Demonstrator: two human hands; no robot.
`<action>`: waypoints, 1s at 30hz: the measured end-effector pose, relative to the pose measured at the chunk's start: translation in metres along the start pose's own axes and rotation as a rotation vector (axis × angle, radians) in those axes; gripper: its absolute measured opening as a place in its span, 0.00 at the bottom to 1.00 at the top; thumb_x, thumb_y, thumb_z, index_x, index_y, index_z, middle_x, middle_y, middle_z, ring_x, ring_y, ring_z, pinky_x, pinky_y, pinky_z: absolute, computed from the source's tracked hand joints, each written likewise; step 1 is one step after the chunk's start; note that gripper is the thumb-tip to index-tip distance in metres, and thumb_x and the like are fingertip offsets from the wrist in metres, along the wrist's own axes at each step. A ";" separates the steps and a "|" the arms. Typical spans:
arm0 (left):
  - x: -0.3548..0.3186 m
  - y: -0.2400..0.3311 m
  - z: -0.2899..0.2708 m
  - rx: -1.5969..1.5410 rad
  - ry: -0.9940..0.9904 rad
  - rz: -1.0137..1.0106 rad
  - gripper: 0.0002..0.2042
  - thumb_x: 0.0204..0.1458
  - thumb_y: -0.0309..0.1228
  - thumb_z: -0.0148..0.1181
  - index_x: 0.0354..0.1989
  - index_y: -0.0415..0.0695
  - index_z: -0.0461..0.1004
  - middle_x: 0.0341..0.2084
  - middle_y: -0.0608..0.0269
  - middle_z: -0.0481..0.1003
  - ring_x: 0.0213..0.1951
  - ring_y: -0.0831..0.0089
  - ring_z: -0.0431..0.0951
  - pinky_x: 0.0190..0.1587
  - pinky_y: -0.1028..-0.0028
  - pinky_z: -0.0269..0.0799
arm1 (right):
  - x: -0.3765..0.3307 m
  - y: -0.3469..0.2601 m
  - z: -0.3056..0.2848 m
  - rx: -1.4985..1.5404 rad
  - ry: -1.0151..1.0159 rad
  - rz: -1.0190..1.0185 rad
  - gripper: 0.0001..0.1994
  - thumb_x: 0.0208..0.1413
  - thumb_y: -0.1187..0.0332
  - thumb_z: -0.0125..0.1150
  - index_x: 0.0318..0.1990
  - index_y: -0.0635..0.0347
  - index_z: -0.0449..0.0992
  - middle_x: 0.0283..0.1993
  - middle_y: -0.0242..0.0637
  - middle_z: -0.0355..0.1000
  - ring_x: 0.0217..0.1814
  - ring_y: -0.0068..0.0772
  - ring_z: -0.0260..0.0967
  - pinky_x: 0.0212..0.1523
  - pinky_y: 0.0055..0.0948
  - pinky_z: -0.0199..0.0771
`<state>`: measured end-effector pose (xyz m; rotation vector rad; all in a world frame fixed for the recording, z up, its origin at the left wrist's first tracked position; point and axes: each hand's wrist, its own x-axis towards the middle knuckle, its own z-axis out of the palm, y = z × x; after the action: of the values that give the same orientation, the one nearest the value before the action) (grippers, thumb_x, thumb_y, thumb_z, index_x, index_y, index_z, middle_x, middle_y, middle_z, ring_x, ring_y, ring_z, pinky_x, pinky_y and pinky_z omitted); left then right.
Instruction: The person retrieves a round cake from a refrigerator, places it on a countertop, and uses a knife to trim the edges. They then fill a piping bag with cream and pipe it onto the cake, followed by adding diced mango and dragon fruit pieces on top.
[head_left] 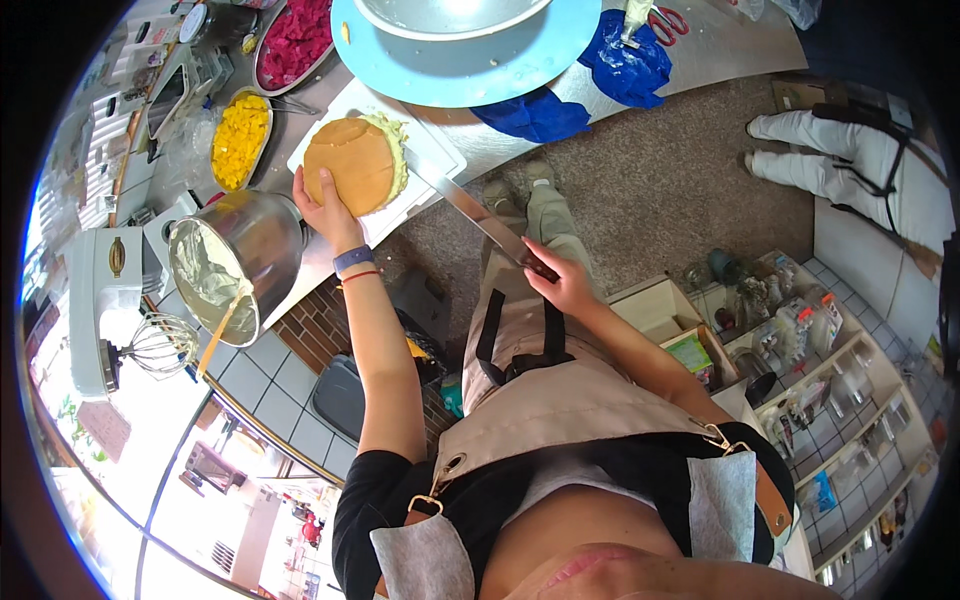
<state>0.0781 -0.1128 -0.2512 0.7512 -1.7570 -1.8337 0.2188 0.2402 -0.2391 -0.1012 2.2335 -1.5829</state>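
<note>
A round layer cake (345, 160) with a smooth brown top and pale cream at its side rests on a white board (425, 155). My left hand (328, 212) grips the cake's near-left edge, its thumb over the top. In my right hand (562, 280) is the dark handle of a long knife (487, 222). The blade slants up and left, its tip over the board, close to the creamy side of the cake. I cannot tell whether the tip touches the cake.
Left of the board stand a steel mixing bowl (265, 250) with cream and a spatula (222, 335), and a stand mixer (92, 310). Beyond are dishes of yellow cubes (240, 140) and pink cubes (292, 45), a light-blue disc (440, 85), and blue cloths (625, 70). Another person (850, 145) stands at right.
</note>
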 end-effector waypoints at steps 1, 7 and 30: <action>0.000 0.000 0.001 0.003 0.007 0.001 0.25 0.57 0.30 0.62 0.60 0.36 0.61 0.54 0.53 0.69 0.53 0.68 0.72 0.55 0.69 0.71 | -0.006 0.002 -0.002 -0.012 0.051 -0.081 0.27 0.53 0.73 0.64 0.63 0.52 0.69 0.33 0.40 0.78 0.28 0.24 0.74 0.31 0.25 0.73; 0.004 -0.010 -0.002 0.010 0.047 0.008 0.23 0.58 0.30 0.61 0.58 0.36 0.61 0.53 0.54 0.70 0.51 0.67 0.72 0.53 0.70 0.72 | 0.031 -0.011 0.004 0.030 -0.003 -0.067 0.29 0.53 0.71 0.63 0.65 0.46 0.67 0.29 0.45 0.76 0.26 0.42 0.76 0.28 0.34 0.74; 0.004 -0.004 0.005 0.055 0.034 0.010 0.23 0.60 0.32 0.59 0.60 0.37 0.59 0.53 0.52 0.70 0.51 0.67 0.73 0.53 0.70 0.72 | 0.043 -0.007 0.013 0.069 0.004 -0.126 0.30 0.54 0.71 0.64 0.66 0.44 0.66 0.28 0.41 0.77 0.22 0.28 0.73 0.27 0.28 0.73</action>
<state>0.0717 -0.1122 -0.2557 0.7885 -1.7928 -1.7628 0.1829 0.2139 -0.2482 -0.2235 2.2114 -1.7257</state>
